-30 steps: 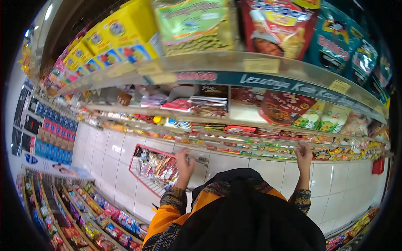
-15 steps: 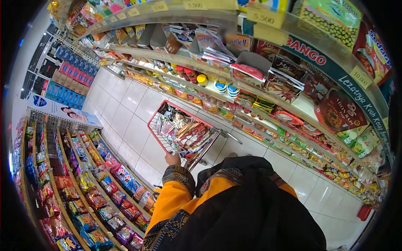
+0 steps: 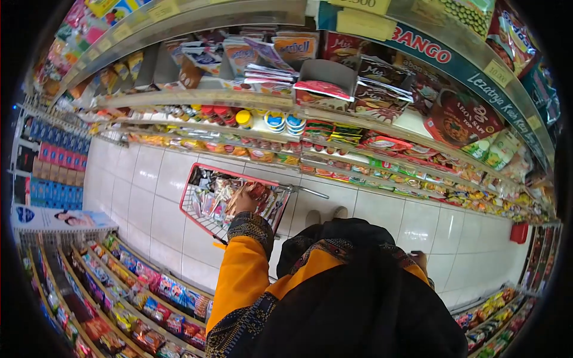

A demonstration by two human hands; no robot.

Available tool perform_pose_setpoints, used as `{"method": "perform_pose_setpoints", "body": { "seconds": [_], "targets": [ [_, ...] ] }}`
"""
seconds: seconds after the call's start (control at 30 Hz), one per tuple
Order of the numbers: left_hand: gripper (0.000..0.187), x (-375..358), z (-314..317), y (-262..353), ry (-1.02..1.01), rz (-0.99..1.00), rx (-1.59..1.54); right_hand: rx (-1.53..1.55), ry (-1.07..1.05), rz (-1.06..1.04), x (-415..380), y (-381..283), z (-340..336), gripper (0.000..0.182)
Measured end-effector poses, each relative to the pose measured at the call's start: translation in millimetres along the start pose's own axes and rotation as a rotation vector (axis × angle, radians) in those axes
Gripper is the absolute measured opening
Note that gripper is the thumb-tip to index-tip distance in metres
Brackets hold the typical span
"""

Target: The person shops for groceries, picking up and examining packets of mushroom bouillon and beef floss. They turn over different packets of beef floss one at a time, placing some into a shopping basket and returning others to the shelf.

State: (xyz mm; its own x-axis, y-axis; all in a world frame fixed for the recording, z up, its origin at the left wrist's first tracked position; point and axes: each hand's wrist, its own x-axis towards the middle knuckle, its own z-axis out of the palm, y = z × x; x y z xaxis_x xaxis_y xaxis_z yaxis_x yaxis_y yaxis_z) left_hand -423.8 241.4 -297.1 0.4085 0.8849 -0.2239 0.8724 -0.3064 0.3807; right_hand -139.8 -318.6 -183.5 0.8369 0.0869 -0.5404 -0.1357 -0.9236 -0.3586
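Note:
A red-rimmed shopping basket cart [image 3: 206, 225] filled with loose packets [image 3: 209, 194] stands on the tiled floor, left of centre. My left hand [image 3: 245, 203] reaches into it, over the packets and beside a reddish-brown packet [image 3: 259, 192]; its fingers are too small and blurred to tell whether they grip it. On the other side of my body, my right hand [image 3: 419, 259] hangs low, partly hidden by the sleeve, its fingers unclear. The cart's metal handle [image 3: 313, 193] points toward the right.
A long shelf [image 3: 197, 97] with sachets, jars and packets curves across the top. Snack racks [image 3: 149, 286] fill the lower left, more stand at the lower right [image 3: 495, 316]. Blue and pink boxes [image 3: 59, 155] are at the far left. A red container [image 3: 519, 232] is at the right.
My left hand has moved from the cart's rim onto the packets inside. My right hand has come into view. The view has turned, and the cart appears further left.

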Motion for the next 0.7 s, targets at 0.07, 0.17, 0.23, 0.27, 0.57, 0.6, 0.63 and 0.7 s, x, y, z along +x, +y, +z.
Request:
{"method": "perform_pose_setpoints", "body": {
  "seconds": [0.07, 0.17, 0.23, 0.27, 0.57, 0.6, 0.63, 0.7],
  "targets": [
    [0.052, -6, -13, 18, -0.198, -0.182, 0.097, 0.101, -0.027, 0.172, 1, 75, 30, 0.028],
    [0.066, -4, -25, 31, -0.241, -0.246, 0.205, -0.010, -0.081, -0.030, 11, 213, 75, 0.026],
    [0.077, -5, -26, 30, -0.192, -0.234, 0.338, 0.155, -0.177, 0.091, 11, 249, 90, 0.027],
    [0.077, -3, -27, 31, -0.193, -0.225, 0.342, 0.096, -0.153, 0.046, 7, 250, 93, 0.027],
    [0.056, -27, -16, 29, -0.130, 0.018, -0.045, 0.112, -0.034, 0.152, -39, 8, 17, 0.033],
    [0.049, -28, -24, 33, -0.207, -0.014, -0.097, 0.274, 0.031, 0.150, -12, 32, 31, 0.032],
    [0.039, -25, -28, 27, -0.125, 0.024, -0.095, 0.255, 0.074, 0.092, -4, 13, 22, 0.032],
    [0.038, -24, -75, 41, -0.122, -0.060, -0.146, 0.271, 0.214, -0.306, 29, 4, 17, 0.028]
  ]
}}
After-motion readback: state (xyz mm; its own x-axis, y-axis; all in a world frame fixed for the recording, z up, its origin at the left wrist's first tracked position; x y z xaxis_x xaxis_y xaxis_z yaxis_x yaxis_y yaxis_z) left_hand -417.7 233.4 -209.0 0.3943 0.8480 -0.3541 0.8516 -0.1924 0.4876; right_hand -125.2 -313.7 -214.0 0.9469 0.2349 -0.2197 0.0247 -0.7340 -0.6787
